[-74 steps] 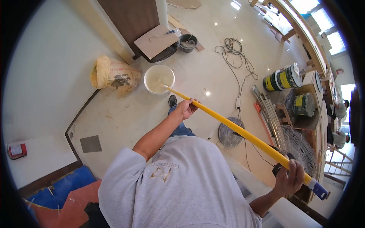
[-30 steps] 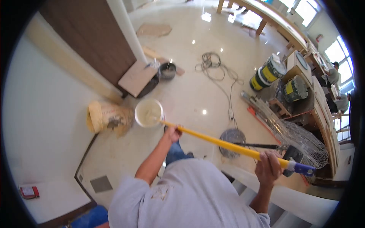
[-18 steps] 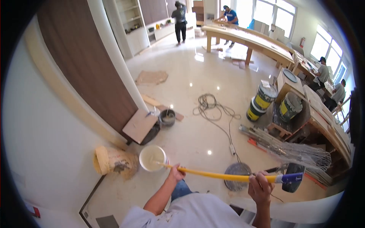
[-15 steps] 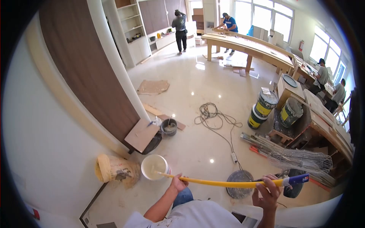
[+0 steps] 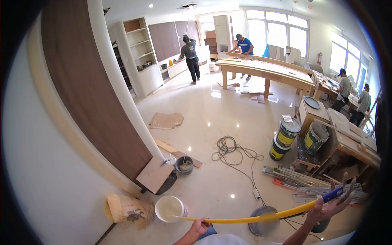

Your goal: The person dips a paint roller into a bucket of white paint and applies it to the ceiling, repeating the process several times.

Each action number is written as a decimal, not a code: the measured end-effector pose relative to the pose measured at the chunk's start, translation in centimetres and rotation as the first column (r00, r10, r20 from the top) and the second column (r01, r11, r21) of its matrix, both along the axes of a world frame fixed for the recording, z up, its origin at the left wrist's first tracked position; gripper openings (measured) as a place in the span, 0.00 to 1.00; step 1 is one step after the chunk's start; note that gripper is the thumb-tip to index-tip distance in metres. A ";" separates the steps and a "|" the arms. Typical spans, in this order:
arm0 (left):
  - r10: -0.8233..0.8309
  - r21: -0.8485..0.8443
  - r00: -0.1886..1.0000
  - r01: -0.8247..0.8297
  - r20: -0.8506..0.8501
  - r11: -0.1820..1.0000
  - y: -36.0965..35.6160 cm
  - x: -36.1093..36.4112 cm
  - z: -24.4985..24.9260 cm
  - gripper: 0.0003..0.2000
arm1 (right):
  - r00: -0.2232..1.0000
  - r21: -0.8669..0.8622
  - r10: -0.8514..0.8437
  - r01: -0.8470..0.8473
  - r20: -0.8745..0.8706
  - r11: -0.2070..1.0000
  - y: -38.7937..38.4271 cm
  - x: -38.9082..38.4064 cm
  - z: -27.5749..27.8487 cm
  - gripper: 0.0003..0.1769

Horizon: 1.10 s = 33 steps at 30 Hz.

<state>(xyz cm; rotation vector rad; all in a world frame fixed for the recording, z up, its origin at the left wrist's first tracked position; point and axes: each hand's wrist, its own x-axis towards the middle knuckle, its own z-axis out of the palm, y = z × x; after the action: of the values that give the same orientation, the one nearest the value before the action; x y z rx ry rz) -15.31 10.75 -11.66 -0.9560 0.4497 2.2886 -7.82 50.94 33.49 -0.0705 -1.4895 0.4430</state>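
Observation:
My left hand [image 5: 200, 227] is closed around the lower part of a long yellow pole [image 5: 237, 221] with a blue end. The pole's thin whitish tip reaches into a white bucket [image 5: 169, 209] of pale liquid. Toward the right, my right hand [image 5: 331, 207] has its fingers spread, with the pole lying against the palm and thumb near the blue end. Below the pole is a round dark lid-like disc [image 5: 258, 222]. Left of the bucket leans an open, yellowish sack [image 5: 130, 209].
A dark bucket [image 5: 184, 165] and a board [image 5: 154, 175] stand by the wall. A tangled cable [image 5: 232, 151] crosses the floor. Stacked pails [image 5: 286, 136] and metal strips [image 5: 296, 179] are at right. Several people work farther off around a long wooden table [image 5: 265, 69].
The view has tilted up. My right hand has gone from fingers curled over the pole to fingers spread, and the pole's blue end is higher. My left hand stays around the pole.

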 end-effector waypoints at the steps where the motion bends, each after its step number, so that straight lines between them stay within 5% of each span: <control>1: -0.018 0.024 1.000 0.018 0.003 1.000 0.0 -0.3 0.9 0.08 | 0.996 -0.083 0.091 -0.090 0.015 0.992 -0.1 -0.5 0.5 0.48; 6: -0.052 -0.040 0.992 0.057 0.116 0.998 0.6 -2.0 -0.1 0.07 | 0.951 -0.299 0.278 -0.229 0.134 0.926 2.3 -1.4 -0.8 0.45; 10: -0.003 -0.064 0.988 0.013 0.155 0.998 2.4 -1.9 -0.6 0.07 | 0.929 -0.374 0.370 -0.349 -0.016 0.859 2.8 -1.5 -0.7 0.42; 17: 0.212 -0.135 0.975 -0.201 0.068 0.970 6.3 0.0 -1.3 0.06 | 0.716 -0.490 0.663 -0.669 -0.220 0.559 6.5 0.3 -1.0 0.28; 21: 0.291 -0.145 0.957 -0.288 0.001 0.947 8.0 2.3 -1.1 0.07 | 0.482 -0.500 0.843 -0.806 -0.240 0.318 9.2 1.7 -3.0 0.26; 24: 0.320 -0.180 0.945 -0.326 -0.065 0.928 10.0 4.1 -0.2 0.10 | 0.292 -0.469 0.948 -0.860 -0.129 0.201 11.1 2.7 -3.5 0.20; 29: 0.357 -0.048 0.928 -0.364 -0.110 0.930 13.4 6.3 2.5 0.13 | 0.211 -0.436 0.964 -0.861 0.161 0.262 12.2 2.9 -2.9 0.26; 33: 0.383 -0.004 0.912 -0.387 -0.146 0.922 14.5 6.9 2.2 0.14 | 0.140 -0.413 0.965 -0.883 0.222 0.223 12.4 2.9 -3.1 0.25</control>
<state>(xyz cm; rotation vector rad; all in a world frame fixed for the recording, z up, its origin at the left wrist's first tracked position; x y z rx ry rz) -8.39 25.21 -9.46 -0.9690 0.3844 2.7279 -4.93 63.32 30.34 0.7614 -1.8013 1.7447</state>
